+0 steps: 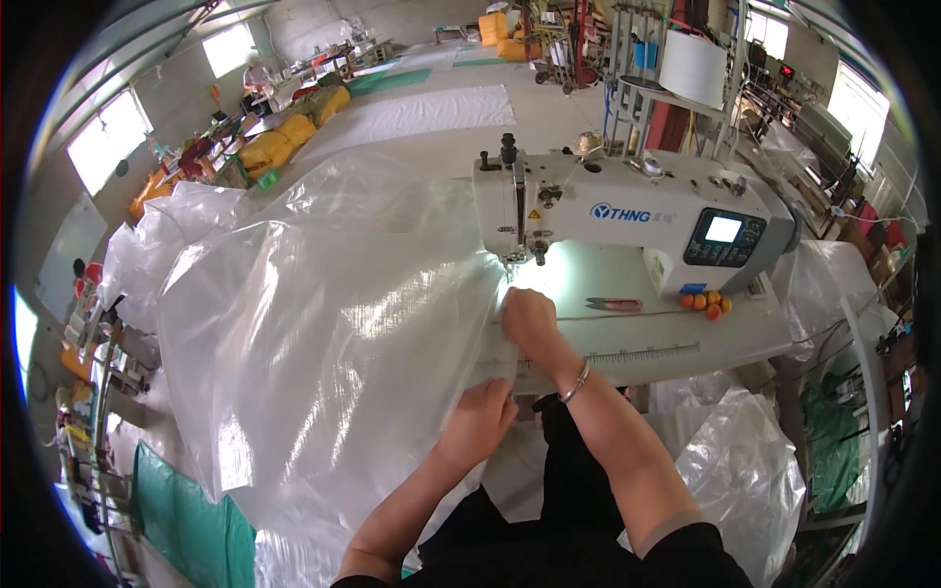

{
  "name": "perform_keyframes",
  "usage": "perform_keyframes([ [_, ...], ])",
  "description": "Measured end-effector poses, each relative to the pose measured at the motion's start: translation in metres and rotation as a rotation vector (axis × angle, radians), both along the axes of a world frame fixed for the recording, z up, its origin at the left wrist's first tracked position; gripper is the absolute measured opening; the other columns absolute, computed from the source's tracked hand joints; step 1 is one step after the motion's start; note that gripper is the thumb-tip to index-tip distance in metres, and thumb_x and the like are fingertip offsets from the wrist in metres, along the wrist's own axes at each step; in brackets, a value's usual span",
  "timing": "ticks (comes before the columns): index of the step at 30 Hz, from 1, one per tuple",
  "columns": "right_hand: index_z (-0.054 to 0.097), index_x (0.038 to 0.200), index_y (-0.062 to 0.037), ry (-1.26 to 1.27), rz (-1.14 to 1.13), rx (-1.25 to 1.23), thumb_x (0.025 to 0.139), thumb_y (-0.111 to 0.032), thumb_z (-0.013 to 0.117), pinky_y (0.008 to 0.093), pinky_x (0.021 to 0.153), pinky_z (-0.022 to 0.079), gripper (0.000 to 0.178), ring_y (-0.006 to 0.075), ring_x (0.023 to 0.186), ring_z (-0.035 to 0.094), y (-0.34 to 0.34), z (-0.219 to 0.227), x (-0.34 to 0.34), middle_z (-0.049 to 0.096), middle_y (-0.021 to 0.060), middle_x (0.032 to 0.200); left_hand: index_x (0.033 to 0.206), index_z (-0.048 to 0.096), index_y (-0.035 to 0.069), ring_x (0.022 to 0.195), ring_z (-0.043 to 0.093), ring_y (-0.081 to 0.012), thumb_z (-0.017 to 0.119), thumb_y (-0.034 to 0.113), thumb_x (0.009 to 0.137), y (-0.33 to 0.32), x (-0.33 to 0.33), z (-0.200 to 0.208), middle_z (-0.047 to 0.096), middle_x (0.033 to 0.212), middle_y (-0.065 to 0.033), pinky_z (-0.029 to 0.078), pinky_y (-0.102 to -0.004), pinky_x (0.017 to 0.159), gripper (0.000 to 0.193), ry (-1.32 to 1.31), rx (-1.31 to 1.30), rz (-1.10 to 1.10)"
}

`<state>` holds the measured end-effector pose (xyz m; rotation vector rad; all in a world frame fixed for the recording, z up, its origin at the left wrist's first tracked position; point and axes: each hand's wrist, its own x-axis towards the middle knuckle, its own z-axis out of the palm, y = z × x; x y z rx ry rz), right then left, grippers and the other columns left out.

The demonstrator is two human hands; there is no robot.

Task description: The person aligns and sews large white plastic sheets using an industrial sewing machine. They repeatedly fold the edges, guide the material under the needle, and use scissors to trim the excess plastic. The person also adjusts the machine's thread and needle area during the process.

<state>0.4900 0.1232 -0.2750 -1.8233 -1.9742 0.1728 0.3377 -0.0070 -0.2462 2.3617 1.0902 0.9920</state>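
Note:
A wide sheet of clear plastic film (323, 323) spreads over the left of the sewing table and hangs toward me. Its right edge runs under the needle of a white industrial sewing machine (618, 201), whose lamp lights the spot. My right hand (529, 321), with a bangle on the wrist, grips that edge just in front of the presser foot (512, 263). Closer to my body, my left hand (478, 421) is closed on the same edge. Both sets of fingertips are partly hidden. Pink-handled thread snips (615, 305) lie on the table right of my right hand.
Several small orange-red fruits (708, 303) sit below the machine's control panel (723, 235). A ruler scale (637, 355) runs along the table front. A large white thread cone (692, 69) stands behind. More plastic film (740, 461) hangs at my right, and a green sheet (186, 514) lies lower left.

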Motion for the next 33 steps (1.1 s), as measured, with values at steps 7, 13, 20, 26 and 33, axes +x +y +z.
perform_keyframes([
  [7, 0.065, 0.088, 0.0007, 0.031, 0.07, -0.065, 0.08, -0.014, 0.057, 0.047, 0.072, 0.053, 0.018, 0.04, 0.077, 0.066, -0.06, 0.009, 0.016, 0.065, 0.0232, 0.076, 0.092, 0.061, -0.002, 0.073, 0.065, -0.0336, 0.058, 0.009, 0.085, 0.006, 0.021, -0.003, 0.063, 0.072, -0.0174, 0.051, -0.037, 0.067, 0.013, -0.01, -0.442, 0.0],
  [13, 0.064, 0.109, 0.0036, 0.25, 0.021, 0.035, 0.08, -0.011, 0.058, 0.0483, 0.062, 0.051, 0.033, 0.0393, 0.069, 0.065, -0.126, -0.003, 0.029, 0.062, 0.0224, 0.068, 0.112, 0.056, -0.001, 0.111, 0.057, -0.0349, 0.058, 0.002, 0.079, -0.002, 0.036, 0.02, 0.061, 0.116, -0.0179, 0.047, -0.0405, 0.091, 0.034, 0.031, -0.179, -0.136],
  [20, 0.061, 0.117, 0.0068, 0.181, 0.027, 0.063, 0.078, -0.009, 0.06, 0.0468, 0.056, 0.049, 0.042, 0.0367, 0.059, 0.062, -0.136, -0.004, 0.011, 0.061, 0.0196, 0.062, 0.12, 0.054, 0.001, 0.121, 0.05, -0.0337, 0.055, -0.003, 0.077, 0.029, 0.029, -0.023, 0.055, 0.125, -0.0134, 0.039, -0.0426, 0.103, 0.043, 0.222, 0.121, 0.003],
  [26, 0.06, 0.116, 0.0073, 0.429, 0.016, 0.116, 0.079, -0.008, 0.059, 0.0402, 0.053, 0.048, 0.04, 0.0305, 0.054, 0.062, -0.116, -0.011, -0.002, 0.06, 0.0182, 0.061, 0.118, 0.06, 0.005, 0.125, 0.049, -0.0294, 0.059, 0.002, 0.079, 0.07, 0.01, -0.028, 0.057, 0.128, -0.0095, 0.037, -0.041, 0.104, 0.038, 0.227, 0.114, -0.029],
  [33, 0.052, 0.122, 0.0041, 1.275, -0.072, -0.333, 0.086, -0.012, 0.065, 0.023, 0.051, 0.039, 0.042, 0.0075, 0.057, 0.051, -0.133, -0.002, -0.012, 0.063, 0.0035, 0.072, 0.123, 0.061, 0.013, 0.128, 0.046, -0.0279, 0.061, 0.013, 0.086, 0.114, 0.004, -0.029, 0.055, 0.133, -0.0057, 0.035, -0.0431, 0.106, 0.037, 0.248, 0.092, -0.073],
])
